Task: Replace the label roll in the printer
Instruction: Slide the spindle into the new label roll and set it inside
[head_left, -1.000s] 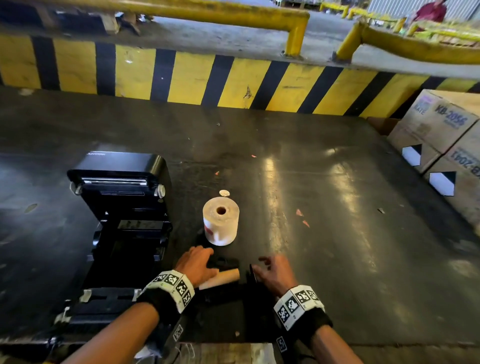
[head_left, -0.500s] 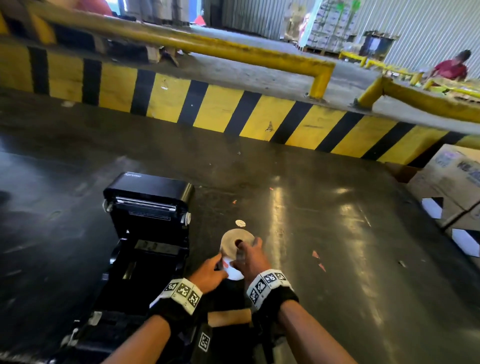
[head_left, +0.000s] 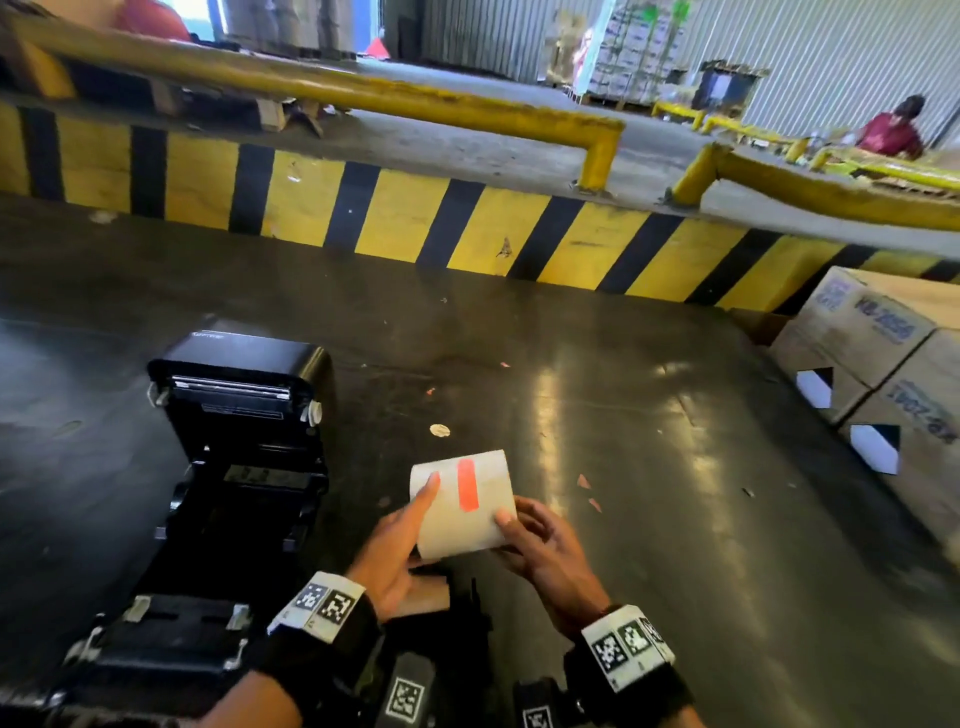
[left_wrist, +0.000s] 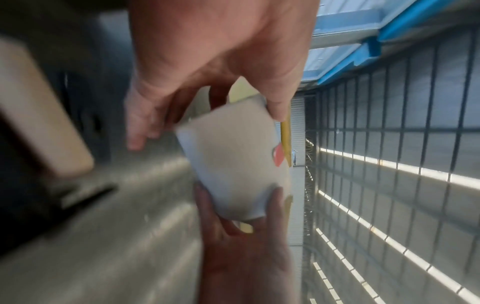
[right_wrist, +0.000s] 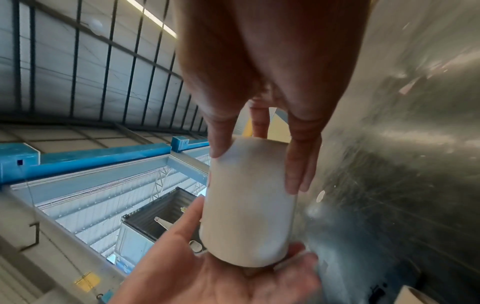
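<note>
Both hands hold a white label roll (head_left: 464, 506) sealed with an orange sticker (head_left: 467, 484), lifted off the dark floor and lying on its side. My left hand (head_left: 400, 540) grips its left end, thumb laid along the top. My right hand (head_left: 540, 545) grips the right end with thumb and fingers. In the wrist views the roll (left_wrist: 233, 164) (right_wrist: 249, 205) sits between both hands. The black label printer (head_left: 234, 467) stands open to the left, lid tilted back, bay dark. An empty cardboard core (head_left: 428, 597) lies on the floor under my left hand.
Cardboard boxes (head_left: 883, 374) are stacked at the right. A yellow-and-black striped kerb (head_left: 415, 218) with yellow rails runs across the back. A small round white sticker (head_left: 439, 429) and orange scraps (head_left: 587, 488) lie on the floor. A person in red (head_left: 891, 132) sits far off.
A second ago the roll stood upright on the floor and my hands were near the cardboard core. Both hands then reached it, lifted it and turned it on its side.
</note>
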